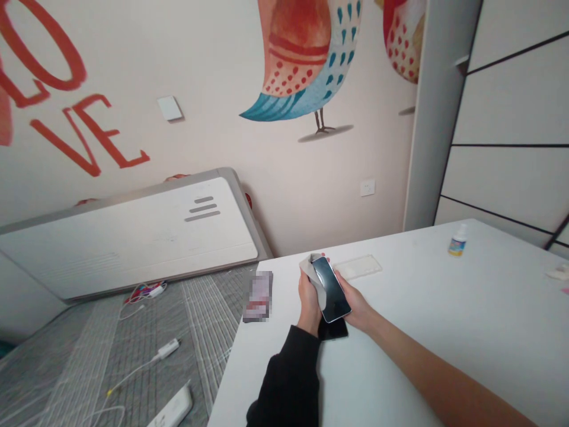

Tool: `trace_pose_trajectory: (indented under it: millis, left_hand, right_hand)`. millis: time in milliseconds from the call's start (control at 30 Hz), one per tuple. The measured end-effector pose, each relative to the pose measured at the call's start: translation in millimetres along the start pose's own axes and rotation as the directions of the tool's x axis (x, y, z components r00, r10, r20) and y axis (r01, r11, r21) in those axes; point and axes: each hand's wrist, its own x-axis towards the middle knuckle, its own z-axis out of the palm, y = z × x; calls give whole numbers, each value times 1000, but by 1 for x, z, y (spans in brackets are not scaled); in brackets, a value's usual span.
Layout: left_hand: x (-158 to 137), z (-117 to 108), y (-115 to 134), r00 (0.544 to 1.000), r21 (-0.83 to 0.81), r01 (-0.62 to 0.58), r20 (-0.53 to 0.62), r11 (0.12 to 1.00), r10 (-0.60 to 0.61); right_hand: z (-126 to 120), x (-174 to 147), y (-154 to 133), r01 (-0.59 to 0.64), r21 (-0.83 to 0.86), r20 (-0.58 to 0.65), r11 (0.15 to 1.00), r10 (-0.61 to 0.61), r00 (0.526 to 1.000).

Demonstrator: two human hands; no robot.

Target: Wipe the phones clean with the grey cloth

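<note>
Held above the white table is a smartphone with a dark, glossy screen facing up. My right hand grips its right edge, fingers mostly hidden behind it. On the other side my left hand is closed around a light grey cloth, which lies against the phone's left edge. Below the phone, a flat black object lies on the table, partly covered by the phone and hands. Just beyond my right hand rests a clear phone case.
A small white bottle with a coloured label stands at the back right. A blurred-out item lies at the table's left edge. Left of the table, a bed holds a cable with a white adapter and a white power strip.
</note>
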Motion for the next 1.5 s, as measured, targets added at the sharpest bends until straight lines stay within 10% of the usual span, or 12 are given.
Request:
trace_pose_trajectory:
  millis: [667, 1500]
  left_hand:
    - [-18, 5, -8, 943, -245, 308, -51, 919, -329]
    - [-13, 2, -12, 984, -92, 177, 15, 980, -177]
  right_hand:
    - [2, -2, -15, 352, -335, 61, 874, -353, 934]
    - [-14, 3, -22, 551, -744, 252, 378, -605, 755]
